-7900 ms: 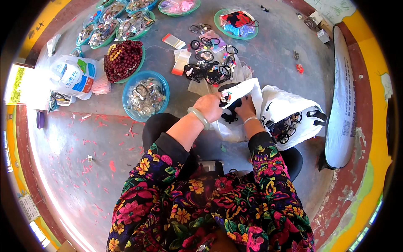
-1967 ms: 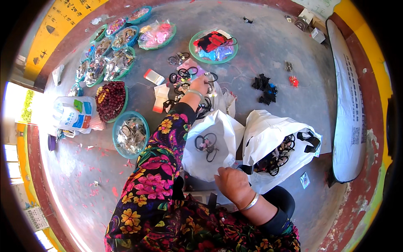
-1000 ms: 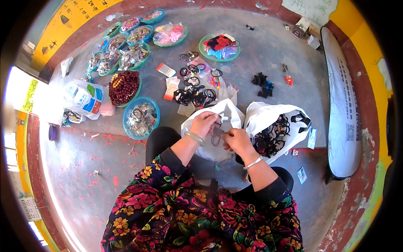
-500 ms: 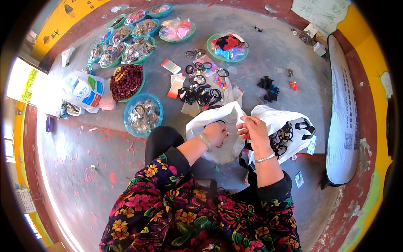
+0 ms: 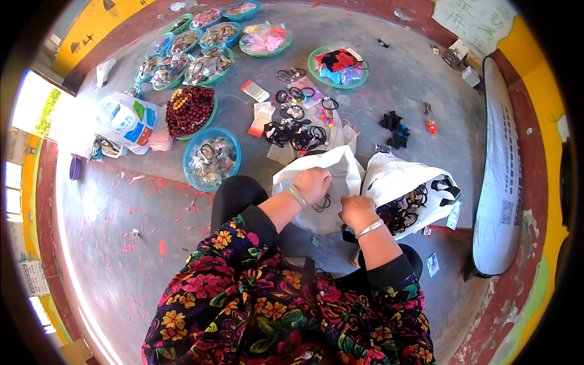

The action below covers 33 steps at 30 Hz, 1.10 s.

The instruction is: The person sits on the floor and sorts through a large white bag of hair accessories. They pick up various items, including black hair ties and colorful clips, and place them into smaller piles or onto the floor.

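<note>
My left hand (image 5: pixel 312 184) is closed over the mouth of a white bag (image 5: pixel 340 159). Thin dark hair ties (image 5: pixel 323 204) show just under its fingers and seem to hang from them. Beside it, my right hand (image 5: pixel 358 211) is curled, knuckles up, at the bag's right edge; whatever its fingers grip is hidden. A second white bag (image 5: pixel 398 173) lies open just to the right, with many black hair ties (image 5: pixel 406 214) inside. Beyond the bags, a pile of black hair ties (image 5: pixel 295 135) rests on clear plastic sheeting.
Left of my knee stands a blue basket (image 5: pixel 190 173) of small packets. Dark red beads (image 5: pixel 190 111) fill another basket behind it. Several more baskets stand at the far left. A green basket (image 5: pixel 359 79) is at the back. A long silver-wrapped bundle (image 5: pixel 496 182) lines the right wall.
My right hand has come down from the raised pinch at the bag's rim and turned knuckles up. My left hand has lifted slightly, and hair ties now show below it.
</note>
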Available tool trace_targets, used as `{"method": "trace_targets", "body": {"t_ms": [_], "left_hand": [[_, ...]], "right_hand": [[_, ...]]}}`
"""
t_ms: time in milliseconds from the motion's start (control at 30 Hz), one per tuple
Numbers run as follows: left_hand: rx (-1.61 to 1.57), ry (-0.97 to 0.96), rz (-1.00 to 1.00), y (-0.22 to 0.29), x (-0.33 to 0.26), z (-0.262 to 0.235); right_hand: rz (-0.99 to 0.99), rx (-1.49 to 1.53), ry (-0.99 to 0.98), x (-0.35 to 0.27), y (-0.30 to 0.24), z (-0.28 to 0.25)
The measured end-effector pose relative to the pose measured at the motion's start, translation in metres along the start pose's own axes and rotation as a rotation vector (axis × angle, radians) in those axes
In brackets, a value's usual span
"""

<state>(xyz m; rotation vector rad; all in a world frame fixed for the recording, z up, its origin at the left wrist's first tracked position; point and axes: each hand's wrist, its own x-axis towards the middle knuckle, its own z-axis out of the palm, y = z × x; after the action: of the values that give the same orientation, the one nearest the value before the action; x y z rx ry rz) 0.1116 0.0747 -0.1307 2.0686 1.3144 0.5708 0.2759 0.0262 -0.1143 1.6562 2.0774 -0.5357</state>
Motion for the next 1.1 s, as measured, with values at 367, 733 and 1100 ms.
{"method": "trace_targets", "body": {"t_ms": [367, 733, 1100], "left_hand": [[-0.037, 0.055, -0.003, -0.005, -0.003, -0.007], [-0.551, 0.315, -0.414, -0.076, 0.075, -0.121], [0.449, 0.015, -0.475, -0.257, 0.111, -0.086]], "right_hand": [[0.036, 0.004, 0.046, 0.020, -0.009, -0.002], [0.173, 0.140, 0.289, -0.001, 0.013, -0.024], [0.085, 0.101, 0.264, -0.005, -0.004, -0.035]]}}
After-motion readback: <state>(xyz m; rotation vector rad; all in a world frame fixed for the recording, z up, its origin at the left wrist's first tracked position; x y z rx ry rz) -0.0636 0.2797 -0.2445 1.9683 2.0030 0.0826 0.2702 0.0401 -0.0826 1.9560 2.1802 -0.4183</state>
